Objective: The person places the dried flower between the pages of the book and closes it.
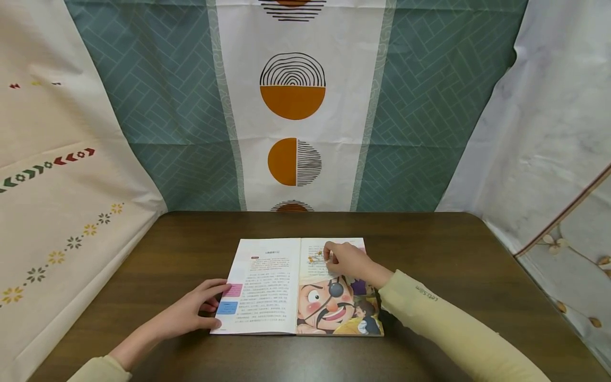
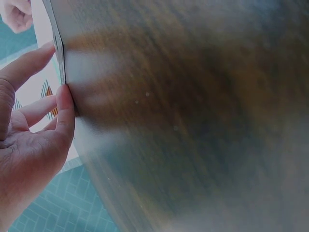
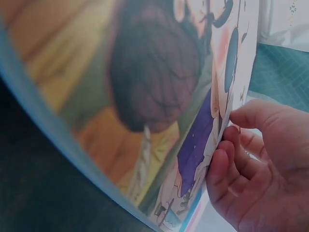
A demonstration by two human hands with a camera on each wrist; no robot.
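Observation:
An open picture book lies on the dark wooden table, printed text on its left page and a cartoon one-eyed pirate on its right. My left hand rests along the book's left edge. Its index fingertip touches the page beside the pink box, and the thumb lies near the lower left corner. In the left wrist view, fingertips meet the page edge. Over the text of the right page, my right hand has curled fingers right at the paper. The right wrist view shows those fingers bent, with no separate object visible among them.
The brown table extends around the book on every side. Behind it hangs a green and white cloth with orange half-circles. Light patterned cloths drape at the left and right.

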